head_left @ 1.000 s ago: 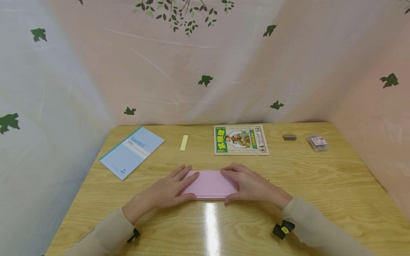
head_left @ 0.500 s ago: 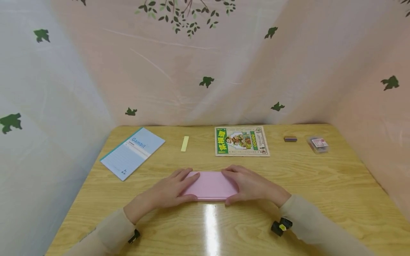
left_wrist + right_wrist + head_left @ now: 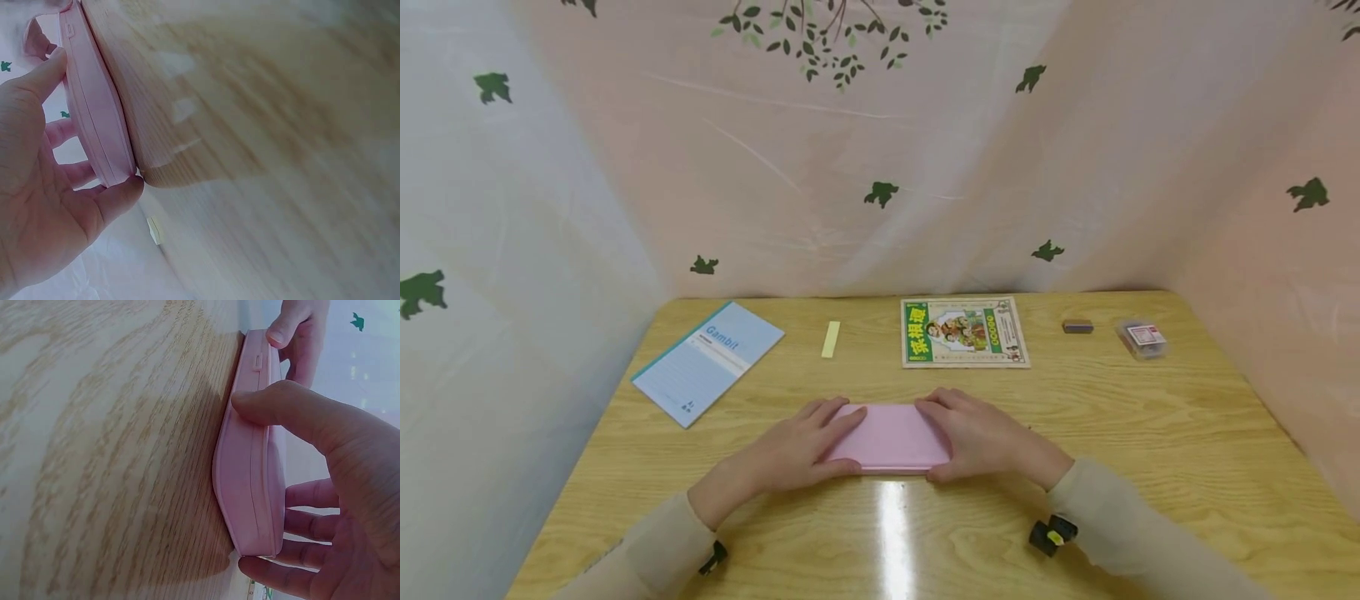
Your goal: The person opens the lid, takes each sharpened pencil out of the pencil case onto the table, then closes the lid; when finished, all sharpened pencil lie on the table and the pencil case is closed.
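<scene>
A pink pencil case [image 3: 891, 437] with rounded ends lies flat on the wooden table in front of the body. Its side seam and small latch show in both wrist views. My left hand [image 3: 797, 446] grips its left end, thumb along the near edge and fingers over the top and far side. At the opposite end my right hand [image 3: 981, 437] holds it in the same way. In the right wrist view the right thumb [image 3: 259, 407] presses the latch side, while other fingers reach round the end. The case's lid is closed.
Behind the case lie a blue notebook [image 3: 707, 364] at the left, a yellow strip [image 3: 831, 340] and an illustrated booklet [image 3: 966, 333]. Further right are a small dark block [image 3: 1078, 327] and a clear plastic box [image 3: 1142, 339] with a label. A patterned curtain [image 3: 797, 167] encloses the table.
Both hands keep their hold on the pencil case, which stays in place. The right hand and wrist have shifted very slightly to the left.
</scene>
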`<state>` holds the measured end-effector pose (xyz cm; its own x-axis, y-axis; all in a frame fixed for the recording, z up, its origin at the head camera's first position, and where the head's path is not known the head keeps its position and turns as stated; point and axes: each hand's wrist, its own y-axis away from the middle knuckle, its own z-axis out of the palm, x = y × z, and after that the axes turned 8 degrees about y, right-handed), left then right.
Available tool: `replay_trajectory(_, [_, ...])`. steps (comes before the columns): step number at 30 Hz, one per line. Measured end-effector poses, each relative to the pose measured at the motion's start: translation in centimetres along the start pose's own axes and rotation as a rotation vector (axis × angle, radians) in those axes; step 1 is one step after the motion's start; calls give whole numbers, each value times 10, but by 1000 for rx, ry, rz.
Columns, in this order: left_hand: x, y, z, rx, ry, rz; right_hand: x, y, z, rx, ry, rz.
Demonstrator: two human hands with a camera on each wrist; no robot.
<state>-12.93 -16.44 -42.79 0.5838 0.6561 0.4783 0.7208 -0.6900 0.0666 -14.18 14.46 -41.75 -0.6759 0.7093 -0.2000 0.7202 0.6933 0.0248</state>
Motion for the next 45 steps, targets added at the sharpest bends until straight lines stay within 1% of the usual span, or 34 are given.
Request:
replay_trajectory(5, [-1, 1, 2, 13, -5, 4, -2, 0, 2, 7, 29, 11])
replay_trajectory(8, [-1, 1, 1, 10, -3, 7, -3, 0, 5, 40, 66, 1])
replay_trajectory(11, [-1, 1, -1, -2, 19, 13, -4, 1, 9, 87, 109, -22])
replay_trajectory(15, [-3, 1, -5, -11, 30, 46, -6, 1, 13, 130, 152, -44])
replay_trajectory(18, [-7, 2, -6, -14, 20, 56, -7, 1, 13, 136, 163, -48])
replay_trajectory(25, [-14, 5, -10, -6, 44, 24, -5, 1, 13, 137, 168, -58])
replay_trajectory(30, [-15, 4, -9, 12, 12, 34, -2, 1, 15, 150, 202, -77])
replay_trajectory(34, [-15, 4, -9, 14, -20, 38, -1, 0, 14, 140, 233, -95])
replay_trajectory(37, [-15, 3, -8, 20, -36, 51, -1, 0, 12, 122, 233, -100])
replay_trajectory(45, [-18, 1, -7, 60, -94, 113, 0, -2, 2, 47, 183, -89])
